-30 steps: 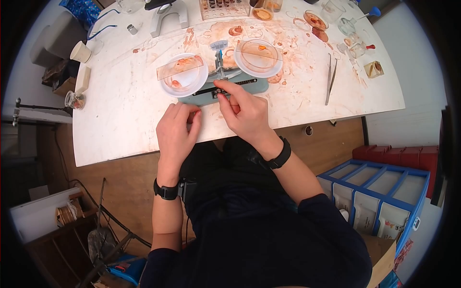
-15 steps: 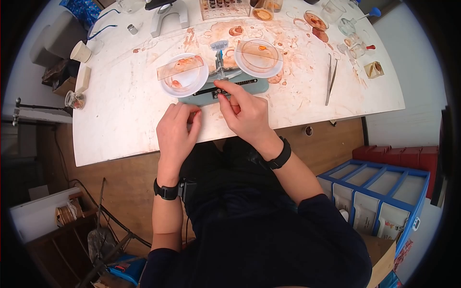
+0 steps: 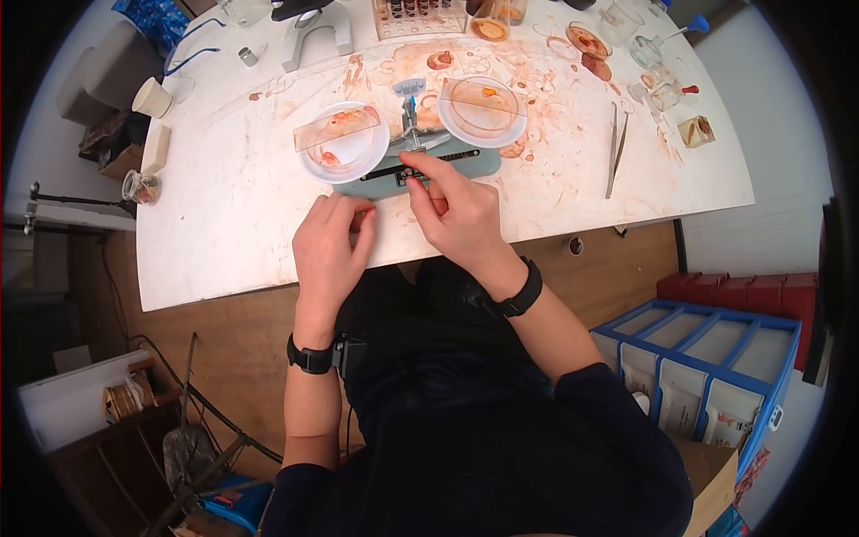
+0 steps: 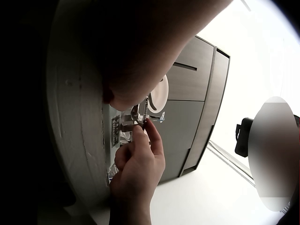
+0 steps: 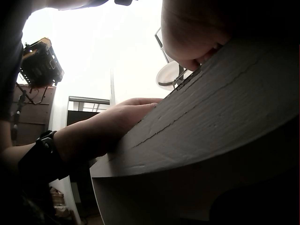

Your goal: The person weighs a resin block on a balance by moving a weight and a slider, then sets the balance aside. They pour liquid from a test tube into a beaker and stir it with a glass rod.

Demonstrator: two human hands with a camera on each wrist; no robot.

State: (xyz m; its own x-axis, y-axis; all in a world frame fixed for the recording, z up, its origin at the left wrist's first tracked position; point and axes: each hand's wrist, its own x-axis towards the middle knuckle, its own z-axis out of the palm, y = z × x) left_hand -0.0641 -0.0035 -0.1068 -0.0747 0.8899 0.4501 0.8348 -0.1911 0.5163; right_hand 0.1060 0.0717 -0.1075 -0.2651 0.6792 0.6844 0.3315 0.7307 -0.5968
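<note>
A teal two-pan balance (image 3: 380, 184) stands near the front of the white table. My right hand (image 3: 459, 210) pinches the small sliding weight on its beam (image 3: 463, 153) between thumb and index finger; the fingertips largely hide it. In the left wrist view, the same right hand (image 4: 140, 171) reaches to the beam below a pan (image 4: 160, 93). The left pan (image 3: 360, 161) bears a stained glass plate (image 3: 309, 134); the right pan (image 3: 490, 135) bears another glass plate and a round clear rim. My left hand (image 3: 329, 233) rests by the table's front edge, fingers loosely curled, holding nothing.
Tweezers (image 3: 616, 152) lie to the right, beyond them a small stained block (image 3: 696, 131). A test-tube rack (image 3: 420, 22), a flask (image 3: 490, 27) and a microscope base (image 3: 318, 38) stand at the back. A jar (image 3: 140, 187) stands at the left edge. Reddish stains mark the tabletop.
</note>
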